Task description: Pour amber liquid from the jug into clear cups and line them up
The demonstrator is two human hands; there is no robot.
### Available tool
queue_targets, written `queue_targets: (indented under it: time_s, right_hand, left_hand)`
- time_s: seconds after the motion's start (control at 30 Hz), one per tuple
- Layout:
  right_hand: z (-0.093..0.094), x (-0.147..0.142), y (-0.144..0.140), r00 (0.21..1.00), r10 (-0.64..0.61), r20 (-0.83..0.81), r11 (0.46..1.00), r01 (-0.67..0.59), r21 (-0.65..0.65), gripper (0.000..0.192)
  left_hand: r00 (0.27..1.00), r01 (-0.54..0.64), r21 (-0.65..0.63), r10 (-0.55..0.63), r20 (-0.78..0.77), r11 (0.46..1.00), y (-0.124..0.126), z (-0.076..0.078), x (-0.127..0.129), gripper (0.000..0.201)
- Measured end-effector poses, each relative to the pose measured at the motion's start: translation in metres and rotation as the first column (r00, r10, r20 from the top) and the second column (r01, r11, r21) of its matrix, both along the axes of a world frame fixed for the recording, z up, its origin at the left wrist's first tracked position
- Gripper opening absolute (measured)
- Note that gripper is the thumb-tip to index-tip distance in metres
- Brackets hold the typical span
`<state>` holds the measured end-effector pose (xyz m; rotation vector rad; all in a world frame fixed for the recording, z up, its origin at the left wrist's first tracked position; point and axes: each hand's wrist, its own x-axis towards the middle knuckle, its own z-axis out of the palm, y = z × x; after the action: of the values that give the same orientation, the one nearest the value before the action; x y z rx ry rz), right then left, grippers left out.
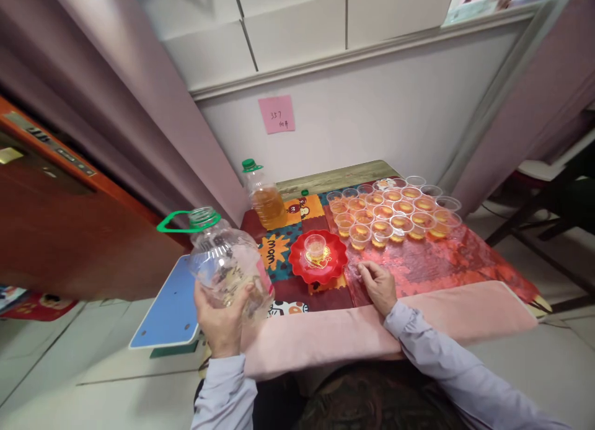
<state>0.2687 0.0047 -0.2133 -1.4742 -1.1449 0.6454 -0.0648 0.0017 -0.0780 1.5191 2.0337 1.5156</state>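
small table (pixel 469 263) against a white wall, covered with a patchwork cloth and red foil. left hand (pixel 222 321) is wrapped around a nearly empty clear oil jug (pixel 227 266) with green handle, held over the table's left edge. right hand (pixel 379 284) rests loosely curled on the foil, holding nothing, beside a red plate (pixel 318 259) bearing one plastic cup (pixel 315 245). filled cups (pixel 395 213) stand in rows behind; a second oil bottle (pixel 264 197) stands at rear left.

A: Jug (pixel 227 263)?
B: Clear plastic, green neck ring and handle, uncapped, nearly empty. Upright, off the table's left edge.
A: Cup (pixel 316 246)?
B: Clear, amber liquid inside, standing centred on the red dish (pixel 297 259).
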Motion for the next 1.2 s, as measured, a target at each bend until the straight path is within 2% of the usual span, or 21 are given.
queue_targets:
  time_s: [0.13, 0.2, 0.27, 0.3, 0.37, 0.43, 0.47, 0.6, 0.8, 1.0, 1.2]
  right_hand:
    - [-0.002, 0.000, -0.001, 1.000, -0.004, -0.015, 1.000, 0.004, -0.005, 0.044]
    - [-0.003, -0.001, 0.000, 1.000, -0.012, -0.026, 1.000, 0.012, -0.003, 0.045]
    - [-0.004, -0.002, 0.000, 0.999, -0.019, -0.026, 1.000, 0.019, -0.001, 0.045]
    - [-0.004, -0.002, 0.000, 0.999, -0.021, -0.026, 1.000, 0.021, 0.000, 0.045]
    - [-0.004, -0.002, 0.001, 0.999, -0.025, -0.026, 1.000, 0.025, 0.004, 0.044]
    - [-0.004, -0.002, 0.001, 0.999, -0.024, -0.031, 1.000, 0.024, 0.008, 0.043]
    - [-0.004, -0.001, 0.001, 0.999, -0.021, -0.035, 1.000, 0.022, 0.011, 0.043]
    - [-0.002, -0.001, 0.003, 0.999, -0.011, -0.052, 1.000, 0.012, 0.021, 0.042]
    - [-0.001, -0.003, 0.004, 0.996, 0.021, -0.085, 0.999, -0.018, 0.034, 0.040]
    - [-0.001, -0.003, 0.006, 0.989, 0.062, -0.132, 0.998, -0.058, 0.033, 0.039]
    - [0.002, -0.004, 0.007, 0.981, 0.099, -0.168, 0.994, -0.091, 0.055, 0.037]
  left_hand:
    - [0.994, 0.016, 0.025, -0.018, 0.109, 1.000, -0.003, -0.008, -0.004, 0.105]
    - [1.000, 0.018, 0.041, -0.018, 0.012, 0.999, -0.003, -0.006, -0.006, 0.109]
    - [0.976, 0.096, 0.017, -0.091, -0.200, 0.995, -0.003, 0.002, -0.006, 0.109]
    - [0.933, 0.157, -0.023, -0.156, -0.324, 0.987, -0.003, 0.009, -0.004, 0.107]
    - [0.787, 0.249, -0.134, -0.281, -0.550, 0.959, -0.001, 0.025, 0.005, 0.099]
    - [0.646, 0.268, -0.234, -0.355, -0.676, 0.935, 0.001, 0.042, 0.018, 0.094]
    - [0.599, 0.261, -0.274, -0.378, -0.706, 0.926, 0.003, 0.049, 0.026, 0.092]
    - [0.505, 0.225, -0.385, -0.445, -0.739, 0.895, 0.014, 0.073, 0.058, 0.091]
    - [0.372, 0.187, -0.478, -0.512, -0.774, 0.858, 0.036, 0.095, 0.099, 0.087]
    - [0.276, 0.132, -0.524, -0.539, -0.796, 0.841, 0.054, 0.104, 0.127, 0.084]
    - [0.244, 0.112, -0.547, -0.556, -0.794, 0.830, 0.062, 0.104, 0.142, 0.085]
